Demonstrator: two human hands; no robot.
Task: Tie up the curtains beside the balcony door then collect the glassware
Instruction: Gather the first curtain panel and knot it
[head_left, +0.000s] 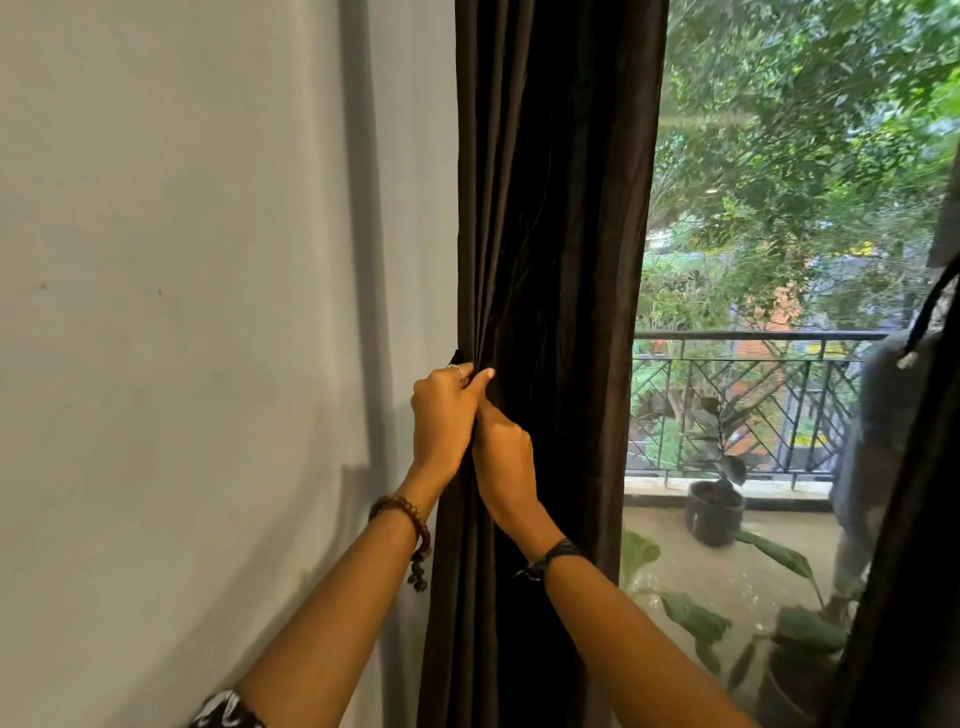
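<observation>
A dark brown curtain (556, 208) hangs gathered in folds between the pale wall and the balcony glass. My left hand (444, 415) grips the curtain's left edge at mid height, fingers curled round a bunch of fabric, a ring on one finger. My right hand (504, 462) sits just below and to the right, touching the left hand, its fingers curled into the same folds. No tie-back cord shows plainly. No glassware is in view.
A bare grey-white wall (182, 312) fills the left. Through the glass is a balcony with a black railing (737, 395), a dark pot (714, 512) holding a plant, and leafy plants (769, 623). Another dark curtain (914, 545) hangs at the far right edge.
</observation>
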